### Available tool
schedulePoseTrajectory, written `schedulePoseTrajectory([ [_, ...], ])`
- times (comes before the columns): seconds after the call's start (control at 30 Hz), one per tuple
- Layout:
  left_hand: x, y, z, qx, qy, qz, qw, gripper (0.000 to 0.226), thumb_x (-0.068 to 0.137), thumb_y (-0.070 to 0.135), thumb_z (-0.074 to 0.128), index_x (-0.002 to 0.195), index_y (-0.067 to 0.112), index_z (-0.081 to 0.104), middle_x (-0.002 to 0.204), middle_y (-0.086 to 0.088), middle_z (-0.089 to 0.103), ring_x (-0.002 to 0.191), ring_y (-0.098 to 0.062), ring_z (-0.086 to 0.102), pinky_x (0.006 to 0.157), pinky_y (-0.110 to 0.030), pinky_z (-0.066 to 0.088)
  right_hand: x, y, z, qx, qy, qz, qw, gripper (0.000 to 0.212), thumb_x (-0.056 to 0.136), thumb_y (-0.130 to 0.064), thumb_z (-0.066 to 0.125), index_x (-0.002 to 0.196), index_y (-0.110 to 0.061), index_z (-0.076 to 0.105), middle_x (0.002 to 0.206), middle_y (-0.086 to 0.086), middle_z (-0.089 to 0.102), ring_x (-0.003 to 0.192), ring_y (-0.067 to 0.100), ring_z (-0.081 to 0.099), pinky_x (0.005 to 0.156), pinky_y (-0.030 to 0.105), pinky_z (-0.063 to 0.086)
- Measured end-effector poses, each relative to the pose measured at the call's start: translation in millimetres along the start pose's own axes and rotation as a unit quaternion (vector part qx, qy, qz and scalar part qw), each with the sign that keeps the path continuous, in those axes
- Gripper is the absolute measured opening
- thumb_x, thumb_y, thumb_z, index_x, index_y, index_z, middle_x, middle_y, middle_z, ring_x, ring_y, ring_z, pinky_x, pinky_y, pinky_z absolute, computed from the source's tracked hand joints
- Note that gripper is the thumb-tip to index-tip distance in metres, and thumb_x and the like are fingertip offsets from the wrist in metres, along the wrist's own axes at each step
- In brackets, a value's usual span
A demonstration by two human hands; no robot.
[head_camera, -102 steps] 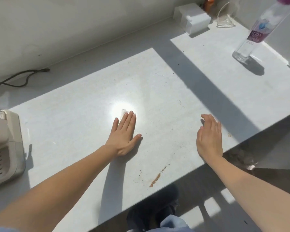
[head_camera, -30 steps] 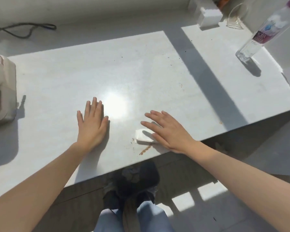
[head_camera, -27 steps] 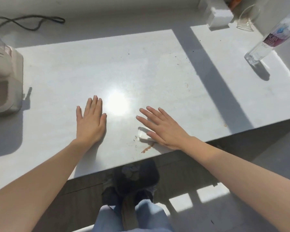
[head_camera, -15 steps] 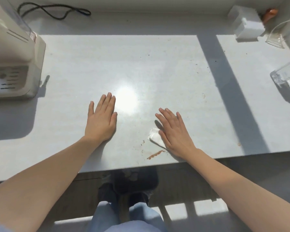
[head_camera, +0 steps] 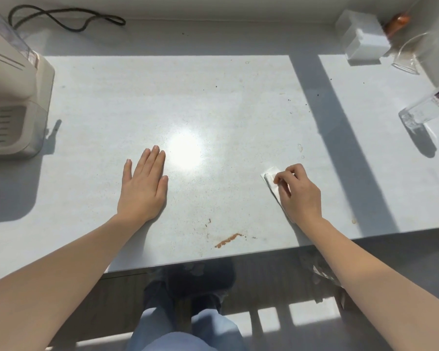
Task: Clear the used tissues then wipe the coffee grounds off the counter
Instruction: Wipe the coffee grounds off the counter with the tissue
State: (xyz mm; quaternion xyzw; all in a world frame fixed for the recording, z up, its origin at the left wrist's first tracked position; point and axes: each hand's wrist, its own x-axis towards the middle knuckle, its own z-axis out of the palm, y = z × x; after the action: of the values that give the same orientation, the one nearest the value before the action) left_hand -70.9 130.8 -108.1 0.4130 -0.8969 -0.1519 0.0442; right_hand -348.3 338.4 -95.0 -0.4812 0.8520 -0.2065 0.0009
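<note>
**Tissue pinned under the right hand, brown streak not yet wiped**

While I watch from the head view, my right hand (head_camera: pixel 298 192) sits at about four o'clock on the counter (head_camera: pixel 213 102), fingers curled down onto a folded white tissue (head_camera: pixel 270 177). Fingertips press its top; I can't tell whether the thumb is tucked under it, so I'd call it pinned rather than lifted. My left hand (head_camera: pixel 143 187) lies flat and open on the surface at about seven o'clock, holding nothing.

A rust-brown streak of coffee grounds (head_camera: pixel 228 240) lies near the front edge at six o'clock, well apart from the tissue, with fine specks scattered further back.

I judge the tissue light, soft and limp. It will likely crumple or tear if dragged by one corner, and slide easily on this glossy top. Best hold, I think: a broad press over its folded middle, thumb at the near edge.
</note>
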Motion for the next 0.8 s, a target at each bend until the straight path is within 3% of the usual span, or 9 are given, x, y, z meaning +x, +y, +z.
schedulePoseTrajectory([
  [0.13, 0.0, 0.6, 0.3, -0.002, 0.001, 0.001, 1.0, 0.058, 0.095, 0.033, 0.02, 0.152, 0.018, 0.016, 0.161, 0.004, 0.01, 0.148, -0.01, 0.001, 0.12, -0.044, -0.003, -13.8, 0.3, -3.4, -0.035, 0.016, 0.011, 0.999, 0.012, 0.082, -0.008, 0.057, 0.083, -0.017, 0.064, 0.065, -0.002, 0.058, 0.051, 0.02, 0.05, 0.042, 0.023, 0.03],
  [0.23, -0.2, 0.3, 0.2, -0.004, 0.003, 0.003, 1.0, 0.057, 0.096, 0.031, 0.021, 0.152, 0.018, 0.016, 0.161, 0.003, 0.01, 0.148, -0.011, 0.002, 0.12, -0.045, -0.002, -26.2, -10.2, 1.8, -0.043, 0.034, 0.063, 0.996, 0.011, 0.08, -0.004, 0.063, 0.082, -0.015, 0.064, 0.054, 0.002, 0.052, 0.045, 0.022, 0.043, 0.048, 0.025, 0.027],
  [0.4, 0.1, -0.3, 0.1, -0.004, 0.001, 0.002, 1.0, 0.057, 0.097, 0.032, 0.021, 0.152, 0.018, 0.015, 0.161, 0.003, 0.009, 0.148, -0.01, 0.001, 0.12, -0.045, -0.003, -52.2, -35.0, 8.3, -0.03, 0.044, 0.081, 0.995, 0.012, 0.077, -0.003, 0.064, 0.08, -0.015, 0.063, 0.051, 0.0, 0.049, 0.046, 0.016, 0.031, 0.052, 0.024, 0.026],
  [0.8, -0.6, -1.5, -0.2, -0.011, -0.005, 0.004, 1.0, 0.056, 0.098, 0.03, 0.022, 0.152, 0.017, 0.012, 0.162, 0.002, 0.008, 0.148, -0.011, -0.001, 0.119, -0.044, -0.005, -80.8, -86.0, 17.8, -0.026, 0.045, 0.183, 0.982, 0.019, 0.078, -0.001, 0.068, 0.081, -0.019, 0.063, 0.051, -0.002, 0.052, 0.045, 0.019, 0.042, 0.05, 0.028, 0.037],
])
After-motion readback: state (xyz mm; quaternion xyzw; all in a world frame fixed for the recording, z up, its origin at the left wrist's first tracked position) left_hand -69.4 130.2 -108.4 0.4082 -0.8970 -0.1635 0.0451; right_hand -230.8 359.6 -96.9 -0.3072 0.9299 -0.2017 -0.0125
